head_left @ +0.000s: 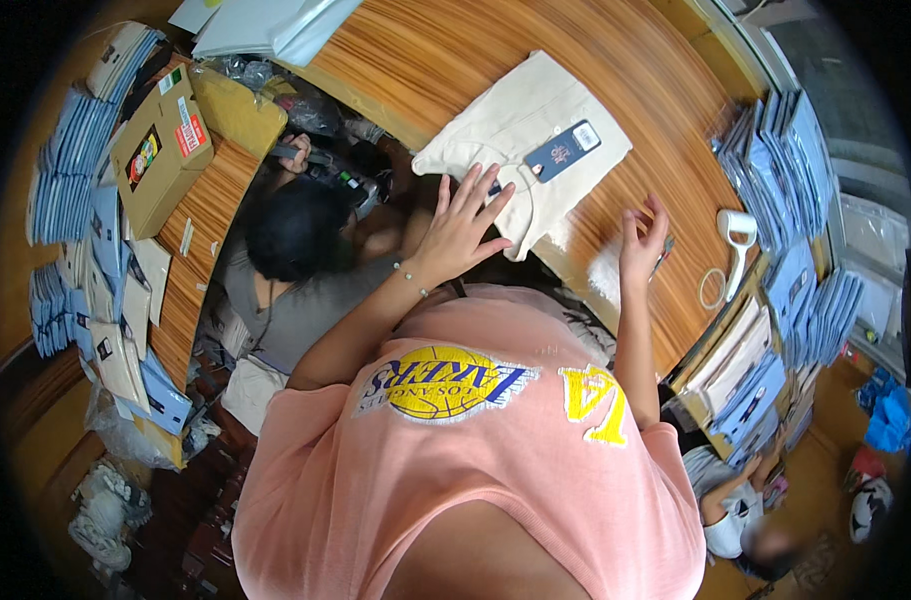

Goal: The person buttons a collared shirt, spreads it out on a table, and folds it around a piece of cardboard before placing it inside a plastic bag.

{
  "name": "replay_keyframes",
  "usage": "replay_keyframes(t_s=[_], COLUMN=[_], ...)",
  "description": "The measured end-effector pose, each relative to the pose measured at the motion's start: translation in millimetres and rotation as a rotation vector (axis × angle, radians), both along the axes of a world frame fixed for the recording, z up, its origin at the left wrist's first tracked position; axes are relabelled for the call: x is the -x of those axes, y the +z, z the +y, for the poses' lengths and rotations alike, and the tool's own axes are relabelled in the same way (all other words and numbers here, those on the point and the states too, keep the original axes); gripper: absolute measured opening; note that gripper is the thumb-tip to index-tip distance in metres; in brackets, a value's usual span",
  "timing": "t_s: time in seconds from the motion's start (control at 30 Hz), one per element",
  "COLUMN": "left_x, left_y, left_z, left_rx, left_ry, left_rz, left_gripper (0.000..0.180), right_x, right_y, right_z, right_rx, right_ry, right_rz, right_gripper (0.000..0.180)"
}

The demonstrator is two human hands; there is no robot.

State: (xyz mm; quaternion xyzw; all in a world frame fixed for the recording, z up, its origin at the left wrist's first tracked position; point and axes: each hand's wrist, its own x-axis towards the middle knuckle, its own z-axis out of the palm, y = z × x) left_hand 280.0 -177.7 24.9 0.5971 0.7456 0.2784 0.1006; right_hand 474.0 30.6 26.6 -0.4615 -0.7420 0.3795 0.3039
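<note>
A cream folded garment (515,110) lies on the wood-grain table in front of me, with a dark blue hang tag (567,150) on top and a curved neckline toward me. My left hand (462,222) is open, fingers spread over the garment's near left edge; whether it touches the cloth I cannot tell. To the right of the garment, my right hand (643,240) hovers by the table's near edge, fingers loosely curved and apart, with nothing seen in it. Beside it lies a small slim tool (663,256), partly hidden by the hand.
A white handled tool (737,240) and a pale ring (712,289) lie at the table's right. Stacks of bagged blue garments (775,170) line that side. At left are a cardboard box (162,160), more garment stacks (70,150) and a seated person (300,235). Another person (740,510) is lower right.
</note>
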Motion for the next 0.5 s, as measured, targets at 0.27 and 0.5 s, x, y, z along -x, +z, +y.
replay_keyframes(t_s=[0.27, 0.5], left_x=[-8, -5], left_y=[-28, -106], left_z=[-146, -297], left_rx=[-0.026, 0.383], left_ry=[0.141, 0.374], left_rz=[-0.478, -0.616], left_gripper=[0.057, 0.027], right_x=[-57, -57], right_y=[-53, -62], right_z=[-59, -60], right_rx=[-0.583, -0.644], right_ry=[0.151, 0.158], right_rz=[-0.471, -0.47], right_gripper=[0.03, 0.028])
